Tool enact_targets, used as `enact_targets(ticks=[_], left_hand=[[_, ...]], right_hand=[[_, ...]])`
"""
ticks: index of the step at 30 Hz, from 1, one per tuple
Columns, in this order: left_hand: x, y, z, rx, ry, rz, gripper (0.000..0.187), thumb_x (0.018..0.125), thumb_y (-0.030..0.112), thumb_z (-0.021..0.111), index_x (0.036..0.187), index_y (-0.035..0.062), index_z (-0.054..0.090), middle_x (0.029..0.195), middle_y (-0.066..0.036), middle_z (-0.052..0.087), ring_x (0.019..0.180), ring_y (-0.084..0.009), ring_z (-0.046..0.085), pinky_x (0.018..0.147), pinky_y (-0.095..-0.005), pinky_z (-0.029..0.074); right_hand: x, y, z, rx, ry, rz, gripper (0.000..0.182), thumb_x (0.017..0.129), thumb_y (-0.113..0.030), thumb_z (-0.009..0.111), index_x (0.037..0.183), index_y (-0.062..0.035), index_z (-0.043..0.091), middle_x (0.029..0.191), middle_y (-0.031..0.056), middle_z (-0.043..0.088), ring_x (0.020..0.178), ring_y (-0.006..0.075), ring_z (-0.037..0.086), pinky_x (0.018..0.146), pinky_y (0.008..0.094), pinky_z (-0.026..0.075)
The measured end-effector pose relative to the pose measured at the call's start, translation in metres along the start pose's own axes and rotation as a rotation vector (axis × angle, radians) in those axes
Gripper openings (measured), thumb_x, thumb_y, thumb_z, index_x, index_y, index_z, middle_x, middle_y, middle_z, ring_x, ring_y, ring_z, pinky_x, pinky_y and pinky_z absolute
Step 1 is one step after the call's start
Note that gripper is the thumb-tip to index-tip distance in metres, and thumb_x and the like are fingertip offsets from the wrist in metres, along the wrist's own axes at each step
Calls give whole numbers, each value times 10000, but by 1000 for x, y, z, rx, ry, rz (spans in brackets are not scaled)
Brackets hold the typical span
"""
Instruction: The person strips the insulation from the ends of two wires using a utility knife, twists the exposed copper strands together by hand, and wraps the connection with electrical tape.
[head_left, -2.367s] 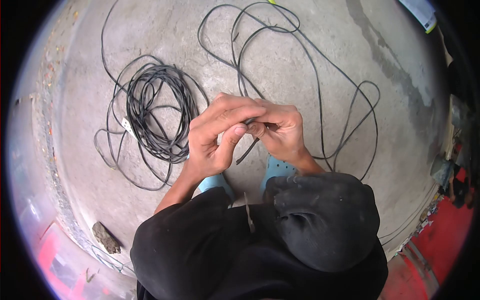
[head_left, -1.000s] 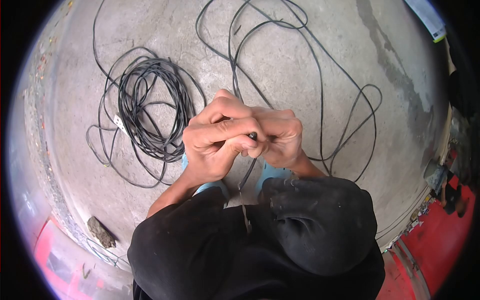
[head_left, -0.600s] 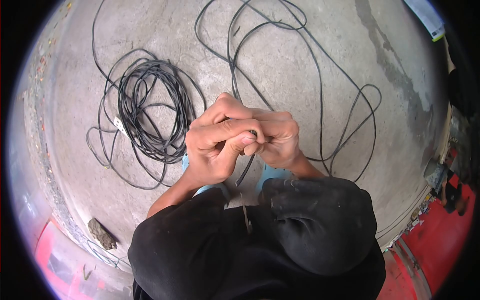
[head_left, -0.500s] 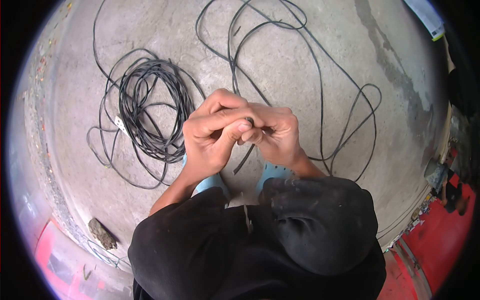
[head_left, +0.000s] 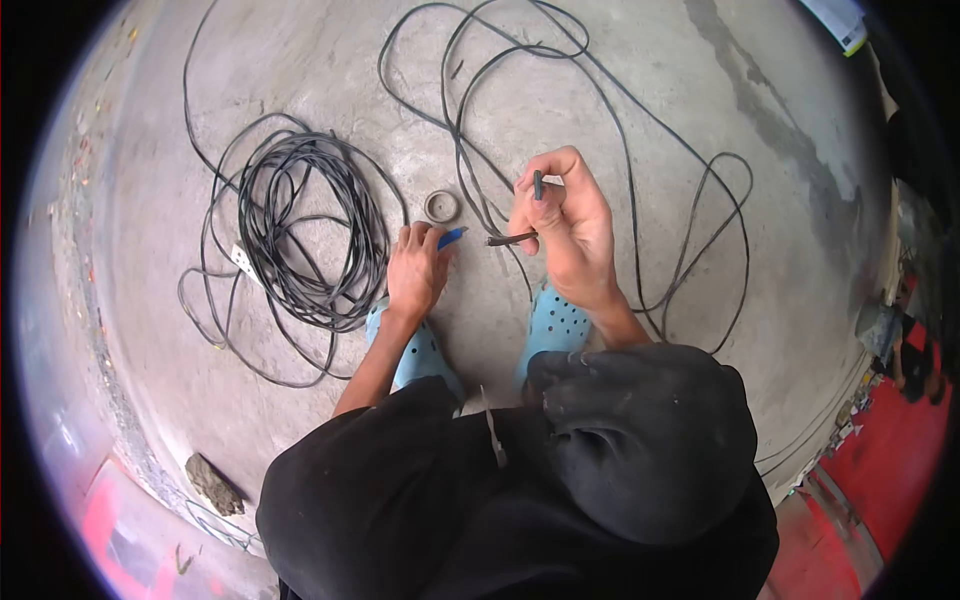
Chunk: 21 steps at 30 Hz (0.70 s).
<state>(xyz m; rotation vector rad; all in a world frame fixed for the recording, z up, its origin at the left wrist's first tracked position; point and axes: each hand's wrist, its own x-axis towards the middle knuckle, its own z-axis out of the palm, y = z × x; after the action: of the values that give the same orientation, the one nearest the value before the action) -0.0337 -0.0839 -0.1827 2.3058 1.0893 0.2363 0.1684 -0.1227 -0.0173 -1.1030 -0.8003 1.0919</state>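
Observation:
Low over the floor, my left hand (head_left: 415, 268) has its fingers closed around a slim blue tool (head_left: 452, 238) with a narrow tip; its exact kind does not show. Just beyond it lies a roll of tape (head_left: 441, 207). My right hand (head_left: 575, 225), raised higher, pinches a dark cable (head_left: 512, 240) between thumb and fingers. One cable end sticks out to the left, and a short dark piece (head_left: 538, 185) stands up above the thumb. The rest of what it grips is hidden in the palm.
A large coil of black cable (head_left: 262, 235) lies left on the concrete floor, with a white power strip (head_left: 243, 258) beside it. Loose cable loops (head_left: 632, 150) spread ahead and right. Blue clogs (head_left: 562, 318) stand below my hands. A stone (head_left: 213, 484) sits lower left.
My hands were together on the cable and are now apart. The left has gone down and left to the blue tool; the right still holds the cable, slightly higher. The tape roll has come into view.

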Motion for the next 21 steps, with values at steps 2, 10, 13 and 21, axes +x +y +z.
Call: enact_targets(ticks=[2, 10, 13, 21], left_hand=[[0, -7, 8, 28, -33, -10, 263, 839, 93, 706, 1084, 60, 618, 1014, -135, 607, 1006, -361, 577, 857, -450, 492], [3, -3, -38, -399, 109, -127, 166, 926, 57, 645, 1067, -14, 595, 836, -158, 673, 696, -278, 668, 618, -368, 522], [10, 20, -101, -842, 100, -317, 182, 966, 67, 626, 1129, -7, 590, 837, -34, 610, 653, -77, 538, 539, -226, 411], [11, 109, -197, -1206, -4, -88, 243, 935, 10, 683, 1163, -6, 601, 915, -27, 629, 659, -34, 496, 525, -190, 371]], right_hand=[[-1, -3, -5, 9, -28, -27, 262, 1055, -288, 556, 1054, -27, 532, 690, 4, 540, 629, 62, 471, 610, 211, 378], [-3, -12, -2, -80, -102, -150, 238, 1043, -188, 575, 1092, 25, 669, 889, 31, 626, 745, 59, 531, 639, 200, 431], [-1, -11, -2, -152, -113, -215, 275, 1044, -213, 573, 1076, 40, 675, 897, 38, 605, 768, 71, 521, 663, 206, 420], [-3, -7, 2, -189, 13, -149, 152, 954, -115, 706, 954, 27, 651, 840, 16, 595, 707, 47, 472, 624, 198, 366]])
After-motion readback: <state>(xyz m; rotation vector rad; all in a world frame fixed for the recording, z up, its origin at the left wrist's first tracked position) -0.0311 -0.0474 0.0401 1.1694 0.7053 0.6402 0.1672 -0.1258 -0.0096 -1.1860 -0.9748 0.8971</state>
